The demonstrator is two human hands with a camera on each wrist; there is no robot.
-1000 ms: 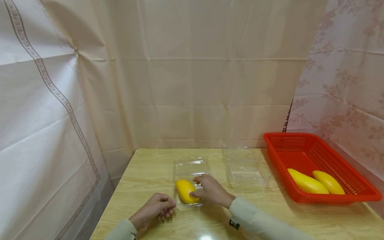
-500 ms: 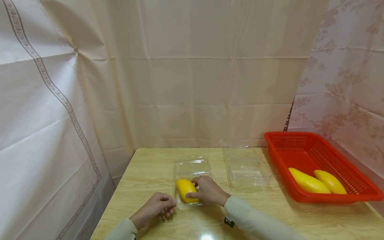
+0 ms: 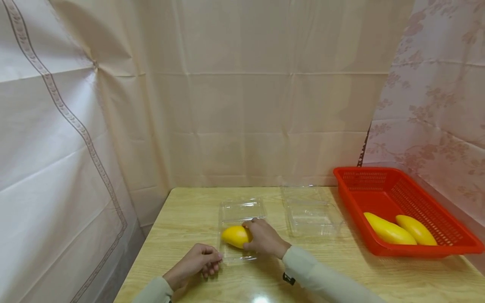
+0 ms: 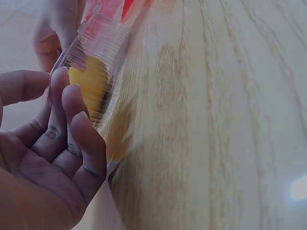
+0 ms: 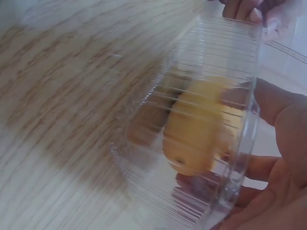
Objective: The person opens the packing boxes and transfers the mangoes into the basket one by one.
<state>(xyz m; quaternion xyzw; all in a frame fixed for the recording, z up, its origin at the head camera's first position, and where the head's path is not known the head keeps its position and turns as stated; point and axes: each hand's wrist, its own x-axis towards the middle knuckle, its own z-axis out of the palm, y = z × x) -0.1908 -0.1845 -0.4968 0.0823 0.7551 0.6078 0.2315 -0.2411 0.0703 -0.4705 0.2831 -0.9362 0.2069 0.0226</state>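
Note:
A yellow mango [image 3: 234, 236] is inside a clear plastic clamshell box [image 3: 239, 259], whose lid [image 3: 242, 208] lies folded open toward the back. My right hand [image 3: 266, 239] grips the mango's right end, with fingers reaching over the box wall. In the right wrist view the mango [image 5: 189, 136] shows through the ribbed side, thumb and fingers around it. My left hand [image 3: 198, 260] pinches the box's front left corner. The left wrist view shows its thumb and index finger on the rim, the other fingers loosely curled.
On the right of the wooden table [image 3: 178, 223] stands a red plastic basket [image 3: 382, 200] with two more mangoes [image 3: 388, 229] at its near end. Another open clear box [image 3: 312, 216] sits between the basket and my hands. Curtains enclose the back and sides.
The mango has turned from lying front to back to lying crosswise in the box, with my right hand turning along with it. My left hand has stayed at the corner.

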